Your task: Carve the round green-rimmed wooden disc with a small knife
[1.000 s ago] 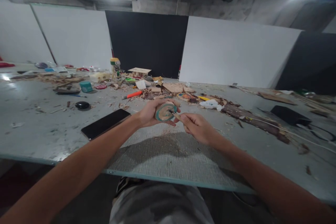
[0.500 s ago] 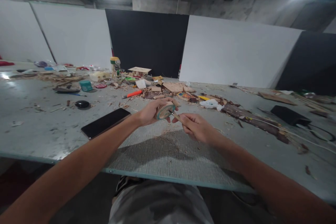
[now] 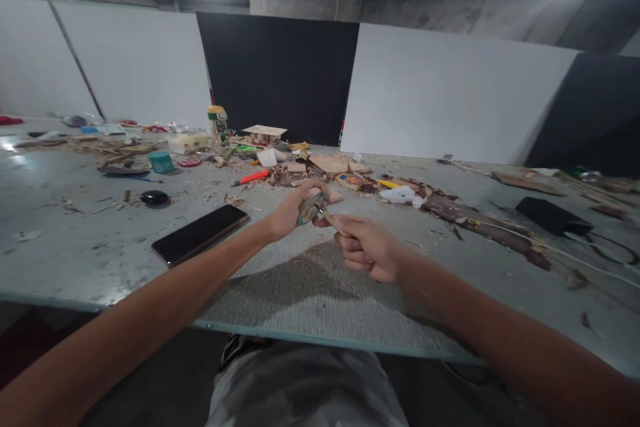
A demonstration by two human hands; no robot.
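Observation:
My left hand is wrapped round a small round wooden piece with a teal rim, held up above the near part of the table. My right hand is closed on the wooden handle of a small metal-tipped tool. The tool's tip meets the face of the round piece; exactly how it touches is too small to tell. Wood shavings lie on the grey table beneath both hands.
A black phone lies left of my hands, with a black mouse and teal jar beyond. An orange cutter, wood scraps and bark lie behind. A black box with cables is at right.
My left hand has tilted the round piece so its face shows narrower. My right hand has turned, its fingers curled more tightly round the handle. The view has shifted slightly.

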